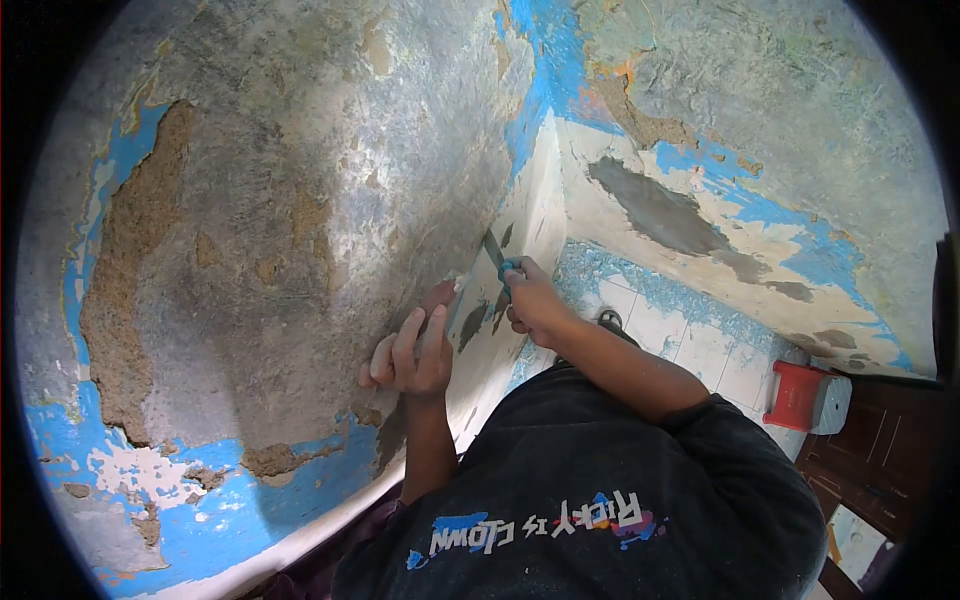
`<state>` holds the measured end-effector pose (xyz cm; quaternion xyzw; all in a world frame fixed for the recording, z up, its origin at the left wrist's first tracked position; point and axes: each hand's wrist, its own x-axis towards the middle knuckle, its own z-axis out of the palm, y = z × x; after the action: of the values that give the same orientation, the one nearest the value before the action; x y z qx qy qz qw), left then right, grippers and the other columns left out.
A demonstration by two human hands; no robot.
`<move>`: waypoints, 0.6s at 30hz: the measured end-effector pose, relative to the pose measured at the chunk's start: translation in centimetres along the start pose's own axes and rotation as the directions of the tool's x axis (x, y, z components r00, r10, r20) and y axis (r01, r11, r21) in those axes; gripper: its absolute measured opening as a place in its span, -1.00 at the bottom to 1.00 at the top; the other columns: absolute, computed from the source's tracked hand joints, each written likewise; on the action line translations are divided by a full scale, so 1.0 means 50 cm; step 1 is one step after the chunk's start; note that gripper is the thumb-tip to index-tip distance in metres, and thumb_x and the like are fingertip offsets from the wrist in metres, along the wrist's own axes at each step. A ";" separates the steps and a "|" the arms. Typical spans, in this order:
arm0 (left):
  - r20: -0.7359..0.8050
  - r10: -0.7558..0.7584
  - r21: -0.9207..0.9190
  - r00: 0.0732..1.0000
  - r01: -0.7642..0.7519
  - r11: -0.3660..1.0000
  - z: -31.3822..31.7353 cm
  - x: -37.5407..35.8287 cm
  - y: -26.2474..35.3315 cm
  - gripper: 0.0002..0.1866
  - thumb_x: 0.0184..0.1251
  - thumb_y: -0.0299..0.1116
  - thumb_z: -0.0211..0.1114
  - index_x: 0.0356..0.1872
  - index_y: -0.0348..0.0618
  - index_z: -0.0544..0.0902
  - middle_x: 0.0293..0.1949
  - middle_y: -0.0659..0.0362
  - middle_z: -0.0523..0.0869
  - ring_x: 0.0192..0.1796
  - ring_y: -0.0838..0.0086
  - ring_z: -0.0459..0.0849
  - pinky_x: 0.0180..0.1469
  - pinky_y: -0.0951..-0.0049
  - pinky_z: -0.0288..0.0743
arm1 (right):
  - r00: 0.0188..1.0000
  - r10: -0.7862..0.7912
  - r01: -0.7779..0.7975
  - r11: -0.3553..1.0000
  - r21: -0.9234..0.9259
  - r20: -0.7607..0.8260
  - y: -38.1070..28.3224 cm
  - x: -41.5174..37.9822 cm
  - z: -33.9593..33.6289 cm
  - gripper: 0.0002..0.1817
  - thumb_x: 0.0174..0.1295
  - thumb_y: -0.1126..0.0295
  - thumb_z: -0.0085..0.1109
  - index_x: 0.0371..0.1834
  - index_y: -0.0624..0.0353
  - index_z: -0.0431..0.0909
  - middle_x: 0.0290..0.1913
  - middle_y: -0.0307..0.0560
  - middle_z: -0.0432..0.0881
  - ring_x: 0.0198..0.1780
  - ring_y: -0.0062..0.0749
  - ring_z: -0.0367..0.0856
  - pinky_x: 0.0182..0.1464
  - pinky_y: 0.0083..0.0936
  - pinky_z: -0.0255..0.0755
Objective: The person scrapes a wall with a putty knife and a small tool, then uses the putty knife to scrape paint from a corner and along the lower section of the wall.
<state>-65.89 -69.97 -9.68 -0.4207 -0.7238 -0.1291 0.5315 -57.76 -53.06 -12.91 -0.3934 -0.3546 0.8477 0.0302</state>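
My right hand (pixel 533 303) is closed around the blue-green handle of a scraper (pixel 493 250). Its narrow dark blade lies against the white lower band of the wall, close to the inner corner. To the left, my left hand (pixel 412 358) rests on the grey wall (pixel 300 200) with its fingers partly spread and nothing in them. A reddish-brown patch (pixel 440 294) shows just beyond those fingertips. Dark bare spots (pixel 473 325) mark the white band between the two hands.
Blue paint remnants (pixel 548 60) run down the corner and along both walls. Paint flakes (pixel 600 268) litter the white tiled floor (pixel 688 340) below. A red stool (pixel 793 397) stands at the right beside dark wooden furniture (pixel 880 440).
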 end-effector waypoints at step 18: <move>-0.031 0.002 -0.026 1.000 -0.003 1.000 0.003 -0.003 0.002 -0.76 0.18 -0.36 0.57 -0.30 0.47 0.82 -0.07 0.64 0.71 0.02 0.47 0.49 0.17 0.26 0.15 | 1.000 -0.019 0.019 1.000 -0.005 -0.016 0.001 0.007 -0.006 -0.78 0.60 0.23 -0.08 0.20 -0.05 0.37 -0.33 -0.21 0.41 -0.60 -0.62 0.18 -0.61 -0.57 0.01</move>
<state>-65.93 -69.89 -9.90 -0.4264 -0.7133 -0.1443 0.5371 -57.78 -52.77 -13.31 -0.3969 -0.3600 0.8433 0.0403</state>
